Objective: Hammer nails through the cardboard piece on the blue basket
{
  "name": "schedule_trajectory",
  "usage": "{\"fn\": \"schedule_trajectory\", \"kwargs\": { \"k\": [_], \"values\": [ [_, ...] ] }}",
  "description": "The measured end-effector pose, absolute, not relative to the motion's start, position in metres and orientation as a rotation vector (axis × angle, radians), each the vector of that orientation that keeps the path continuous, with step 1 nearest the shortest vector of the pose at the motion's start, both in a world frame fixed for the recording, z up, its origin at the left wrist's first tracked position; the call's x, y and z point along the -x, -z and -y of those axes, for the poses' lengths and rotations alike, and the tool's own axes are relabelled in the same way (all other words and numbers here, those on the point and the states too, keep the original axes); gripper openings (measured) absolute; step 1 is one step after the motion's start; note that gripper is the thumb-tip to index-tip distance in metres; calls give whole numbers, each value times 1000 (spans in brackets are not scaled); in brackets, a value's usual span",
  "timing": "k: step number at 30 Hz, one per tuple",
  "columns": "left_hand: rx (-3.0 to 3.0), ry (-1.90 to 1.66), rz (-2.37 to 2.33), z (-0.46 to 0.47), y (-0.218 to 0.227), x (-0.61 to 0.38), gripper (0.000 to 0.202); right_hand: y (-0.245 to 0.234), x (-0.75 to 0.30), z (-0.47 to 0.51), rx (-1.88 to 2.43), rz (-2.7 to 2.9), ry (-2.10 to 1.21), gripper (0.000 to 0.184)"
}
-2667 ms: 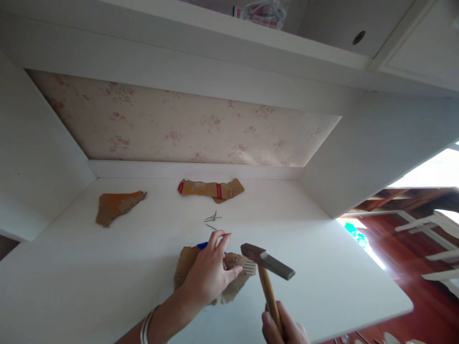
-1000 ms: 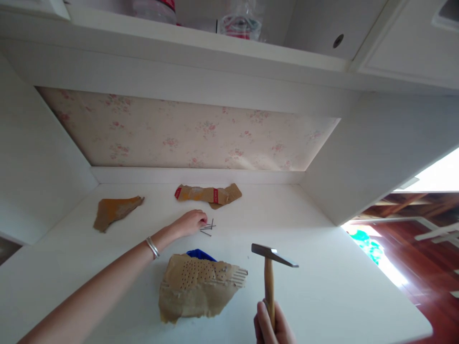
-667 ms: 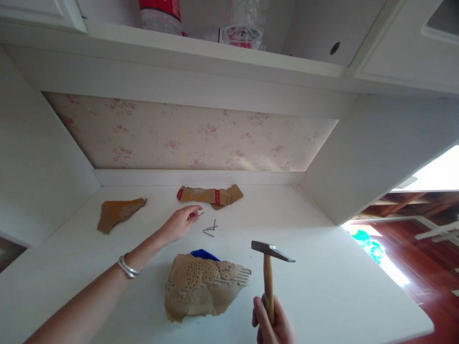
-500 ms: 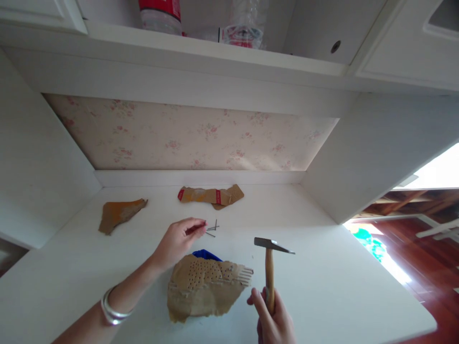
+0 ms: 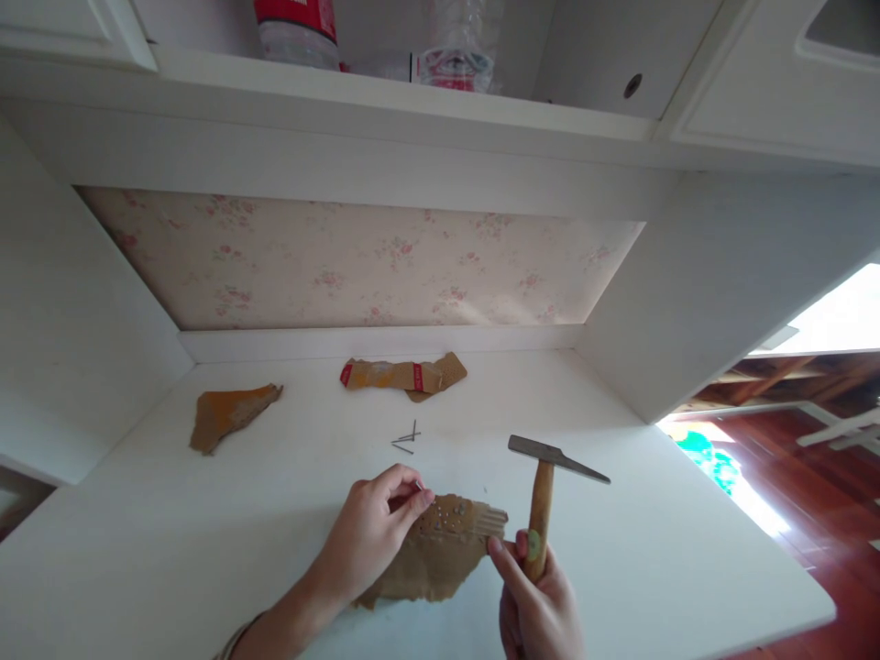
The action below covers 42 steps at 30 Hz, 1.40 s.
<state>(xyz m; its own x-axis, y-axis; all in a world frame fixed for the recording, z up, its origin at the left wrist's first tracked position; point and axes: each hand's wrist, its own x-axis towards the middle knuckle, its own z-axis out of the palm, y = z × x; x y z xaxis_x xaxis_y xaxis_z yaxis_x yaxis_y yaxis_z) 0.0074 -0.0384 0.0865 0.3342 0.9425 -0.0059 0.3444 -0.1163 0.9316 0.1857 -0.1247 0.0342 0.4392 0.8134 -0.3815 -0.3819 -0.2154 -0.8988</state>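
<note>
My left hand [image 5: 375, 522] is closed in a pinch above the torn cardboard piece [image 5: 440, 568], with the tip of a small nail [image 5: 419, 484] showing between thumb and forefinger. The cardboard is dotted with small holes, and several nail heads seem to stand in its upper part; my left hand covers its left side. My right hand [image 5: 540, 600] grips the wooden handle of a hammer [image 5: 542, 500], its steel head up and slanting. The right thumb and fingertip are at the cardboard's right edge. Several loose nails [image 5: 405, 438] lie on the white desktop beyond.
Two overlapping cardboard scraps [image 5: 405, 374] lie near the back of the desktop [image 5: 639, 541], and an orange-stained scrap [image 5: 230, 417] lies at the left. White side panels flank the surface. A shelf [image 5: 371, 92] with plastic bottles [image 5: 297, 35] hangs overhead.
My left hand has come from the loose nails back to the cardboard, carrying a nail. The cardboard has shifted right, hiding the blue thing behind it. The hammer has moved slightly right.
</note>
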Motion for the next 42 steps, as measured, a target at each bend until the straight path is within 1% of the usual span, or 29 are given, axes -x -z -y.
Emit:
{"fn": "schedule_trajectory", "kwargs": {
  "k": [7,12,17,23,30,35,38,42],
  "values": [
    [-1766,-765,-1158,38,-77,-23,13,-25,-183,129,1397,396,-1218,58],
    [-1795,-769,-1144,39,-70,-24,17,-17,-181,131,1388,404,-1217,57],
    [-1853,-746,-1135,39,-73,-24,20,-15,-182,128,1370,421,-1176,58],
    [-1923,-772,-1135,40,-73,-24,19,-18,-182,127,1396,445,-1196,57],
    [-1920,-727,-1193,37,-80,-23,20,-17,-182,127,1385,430,-1177,57],
    [-1879,-756,-1217,30,-82,-18,21,-22,-183,127,1366,442,-1188,55],
    [-1884,-762,-1208,28,-82,-18,22,-24,-183,125,1371,424,-1181,57],
    [-1940,-739,-1198,30,-79,-23,19,-22,-183,123,1384,425,-1189,57]
  ]
}}
